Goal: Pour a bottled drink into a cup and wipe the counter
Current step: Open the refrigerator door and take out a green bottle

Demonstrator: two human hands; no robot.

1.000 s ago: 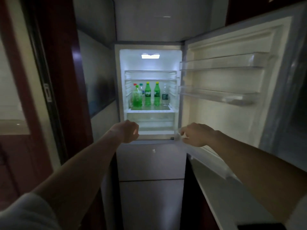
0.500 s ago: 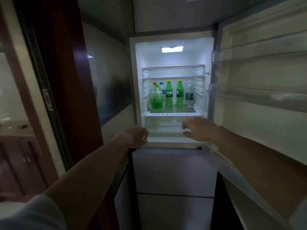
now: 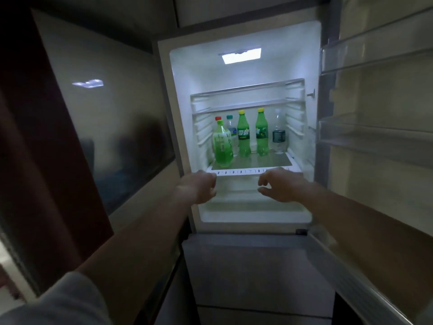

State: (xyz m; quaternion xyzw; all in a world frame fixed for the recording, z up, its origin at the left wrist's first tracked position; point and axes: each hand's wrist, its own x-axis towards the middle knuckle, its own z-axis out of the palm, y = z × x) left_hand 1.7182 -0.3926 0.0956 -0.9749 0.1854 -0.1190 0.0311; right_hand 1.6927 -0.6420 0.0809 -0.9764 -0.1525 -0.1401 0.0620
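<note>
Drink: A green plastic soda bottle with a yellow cap point(image 3: 243, 137) stood upright mid-shelf in the lit fridge, its twin just beside it, untouched.
Neighbours: A pale-green plastic bottle point(image 3: 221, 146) stood front left and a clear water bottle point(image 3: 278, 134) at the right.
Shelf: The white-edged glass shelf point(image 3: 255, 171) lay just above both hands.
Hands: The left hand point(image 3: 199, 187) had its fingers curled in on nothing. The right hand point(image 3: 280, 187) hung loosely spread, also empty.
Door: The white fridge door point(image 3: 375, 172) stood wide open at right.
Doing it well: Probably best to lift one hand over the shelf edge, grip one bottle round its middle and avoid knocking its neighbours.
Since a second earlier: The right hand had left the door's edge, and both hands had drawn nearer the shelf.
</note>
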